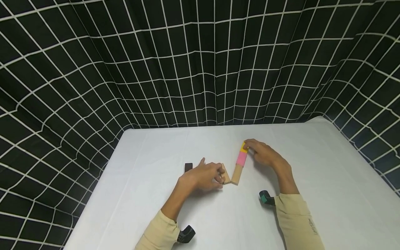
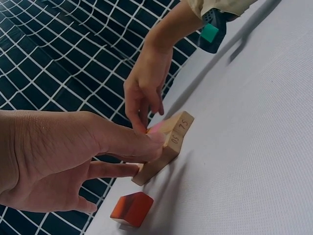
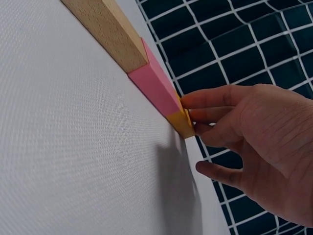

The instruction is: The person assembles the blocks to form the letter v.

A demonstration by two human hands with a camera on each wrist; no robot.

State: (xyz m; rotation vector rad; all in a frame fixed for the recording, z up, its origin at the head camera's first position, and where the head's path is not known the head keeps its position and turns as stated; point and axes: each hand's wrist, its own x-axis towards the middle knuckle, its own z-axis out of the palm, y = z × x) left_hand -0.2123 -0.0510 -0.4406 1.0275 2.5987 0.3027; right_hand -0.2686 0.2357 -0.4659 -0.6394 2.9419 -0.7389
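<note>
My left hand (image 1: 207, 174) pinches a bare wooden block (image 1: 226, 176) between thumb and fingers; printed digits show on its end in the left wrist view. This block lies at an angle, its near corner close to a second wooden block (image 1: 236, 174). From there a straight row runs away from me: that wooden block, a pink block (image 1: 241, 158), then a yellow block (image 1: 244, 147). At the far end my right hand (image 1: 265, 152) holds the yellow block with its fingertips (image 3: 188, 101). Below the left fingers in the left wrist view lies an orange-red block (image 2: 132, 209).
A dark block (image 1: 188, 167) lies left of the left hand, partly hidden by it. White cloth (image 1: 125, 194) covers the table, and a black curtain with white grid lines (image 1: 200, 69) stands around its back and sides. Dark devices (image 1: 186, 234) are worn at both wrists.
</note>
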